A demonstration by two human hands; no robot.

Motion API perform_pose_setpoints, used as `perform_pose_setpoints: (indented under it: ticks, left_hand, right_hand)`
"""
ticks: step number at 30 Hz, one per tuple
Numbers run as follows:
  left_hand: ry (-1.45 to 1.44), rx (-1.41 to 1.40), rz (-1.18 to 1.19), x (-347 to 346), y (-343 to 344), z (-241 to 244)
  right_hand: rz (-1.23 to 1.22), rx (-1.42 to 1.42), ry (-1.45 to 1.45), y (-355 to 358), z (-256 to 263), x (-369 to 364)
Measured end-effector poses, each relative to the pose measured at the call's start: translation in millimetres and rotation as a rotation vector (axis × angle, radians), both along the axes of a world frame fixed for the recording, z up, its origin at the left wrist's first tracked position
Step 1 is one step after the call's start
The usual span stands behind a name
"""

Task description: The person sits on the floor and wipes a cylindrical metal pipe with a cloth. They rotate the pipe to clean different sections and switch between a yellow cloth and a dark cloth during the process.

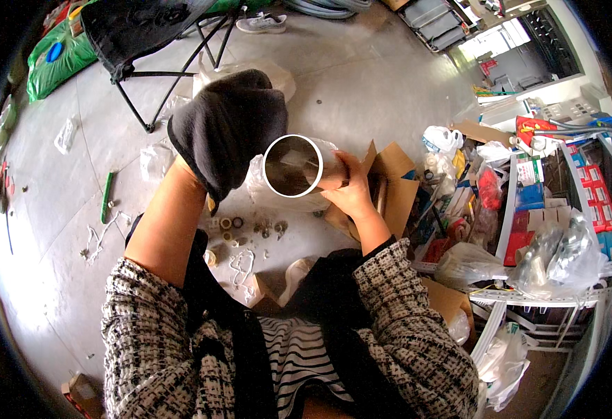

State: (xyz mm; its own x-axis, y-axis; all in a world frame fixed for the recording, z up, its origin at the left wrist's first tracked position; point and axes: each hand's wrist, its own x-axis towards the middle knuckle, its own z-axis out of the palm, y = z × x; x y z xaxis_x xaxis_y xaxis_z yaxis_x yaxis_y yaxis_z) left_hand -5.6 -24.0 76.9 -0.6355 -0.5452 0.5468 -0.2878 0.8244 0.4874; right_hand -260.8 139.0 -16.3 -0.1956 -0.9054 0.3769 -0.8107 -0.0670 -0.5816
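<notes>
A dark grey cloth (227,123) covers my left hand (201,178), of which little but the wrist shows; its fingers are hidden underneath. My right hand (352,183) grips a cylindrical container (332,167), whose round white-rimmed end faces up towards me. The inside of that end looks dark, with a faint reflection. Beside the container's left edge is the cloth; I cannot tell if they touch. Clear plastic film (258,183) lies behind and below the container. On the floor beneath are several tape rolls (225,223) and a white string (242,264).
An opened cardboard box (402,199) stands right of my right hand. Further right is a shelf rack (510,209) crowded with boxes and plastic bags. A black folding chair (138,36) stands at the upper left, near a green bag (59,68). A green stick (107,197) lies on the floor.
</notes>
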Motion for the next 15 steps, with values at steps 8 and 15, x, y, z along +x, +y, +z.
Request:
perform_pose_setpoints:
  ticks: [8,15]
  left_hand:
    - [0.137,0.752,-0.427,-9.0,10.5,-45.6]
    - [0.011,0.397,-0.334,-22.7,30.8,-73.9]
  right_hand:
    - [0.093,0.074,0.416,5.3,20.6,-8.4]
    - [0.202,0.646,0.259,23.4,59.4,-20.7]
